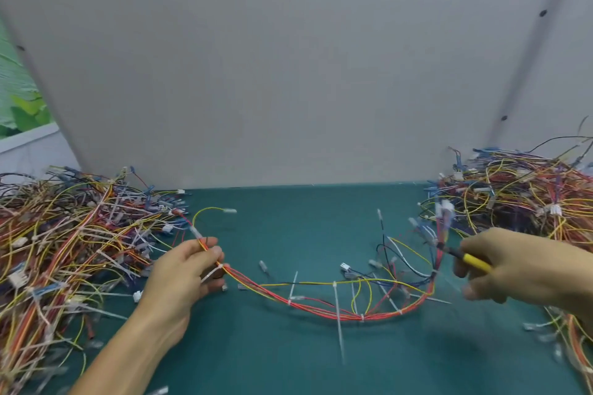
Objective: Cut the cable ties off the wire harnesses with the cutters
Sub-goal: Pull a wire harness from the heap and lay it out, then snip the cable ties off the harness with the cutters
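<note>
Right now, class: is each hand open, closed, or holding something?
Left hand: closed, gripping one end of the wire harness.
Right hand: closed, holding the yellow-handled cutters.

Looks like a bench in a wire-harness assembly or rework workshop, not a home. Told by the teal work mat (288,369), fenced at the back by a plain grey partition panel (288,74) with dark screw heads. Piled with tangled multicoloured harnesses in a left heap (64,250) and a right heap (526,199). Strung between them, one wire harness (321,309) bound with white cable ties (338,327), with yellow-handled cutters (476,262) at its right end. Past the panel's left edge, blurred green foliage (22,106).
</note>
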The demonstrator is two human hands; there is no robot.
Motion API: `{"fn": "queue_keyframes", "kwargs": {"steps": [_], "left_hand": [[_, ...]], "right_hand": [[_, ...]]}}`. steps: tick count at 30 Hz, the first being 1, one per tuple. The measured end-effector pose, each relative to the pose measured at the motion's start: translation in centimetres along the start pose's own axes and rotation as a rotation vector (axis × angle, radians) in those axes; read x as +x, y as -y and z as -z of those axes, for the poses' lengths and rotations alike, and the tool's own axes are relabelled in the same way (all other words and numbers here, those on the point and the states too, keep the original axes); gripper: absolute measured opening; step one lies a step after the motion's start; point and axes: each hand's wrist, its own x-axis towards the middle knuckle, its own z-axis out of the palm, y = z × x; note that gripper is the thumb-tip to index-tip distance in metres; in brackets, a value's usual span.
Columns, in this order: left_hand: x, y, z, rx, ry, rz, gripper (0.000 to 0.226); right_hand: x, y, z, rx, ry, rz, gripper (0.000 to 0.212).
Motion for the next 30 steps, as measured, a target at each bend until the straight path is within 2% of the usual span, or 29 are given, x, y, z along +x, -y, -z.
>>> {"fn": "queue_keyframes", "kwargs": {"steps": [5, 9, 14, 17, 21, 23, 25, 27, 30], "left_hand": [[0.2, 0.5, 1.1, 0.009, 0.007, -0.033, 0.012], [0.6, 1.1, 1.3, -0.016, -0.007, -0.034, 0.012], [0.8, 1.7, 1.3, -0.097, -0.046, -0.088, 0.016], [0.9, 1.9, 1.5, -0.113, -0.056, -0.110, 0.017], [1.1, 2.1, 1.7, -0.124, -0.067, -0.118, 0.018], [1.3, 2.1, 1.8, -0.118, -0.072, -0.117, 0.018], [1.5, 2.1, 1.9, -0.120, -0.086, -0.120, 0.019], [1.6, 2.1, 1.9, -0.123, -0.105, -0.121, 0.018], [1.6, 2.0, 1.9, -0.133, -0.114, -0.116, 0.018]], "right_hand": [[-0.4, -2.5, 1.3, -0.027, -0.084, -0.086, 0.017], [-1.2, -1.9, 1.7, -0.296, -0.120, -0.183, 0.013], [-1.0, 3.2, -1.4, -0.457, 0.048, -0.043, 0.036], [-1.1, 5.1, -3.2, -0.486, 0.076, -0.047, 0.047], [-3.0, 4.3, -4.6, -0.614, -0.018, 0.033, 0.027], [-4.2, 2.8, -5.0, -0.684, -0.067, 0.088, 0.024], [-5.4, 0.5, -4.8, -0.651, -0.086, 0.104, 0.023], [-6.2, -1.9, -4.2, -0.480, -0.119, 0.104, 0.020], [-7.0, -4.1, -3.2, -0.239, -0.236, 0.248, 0.029]]}}
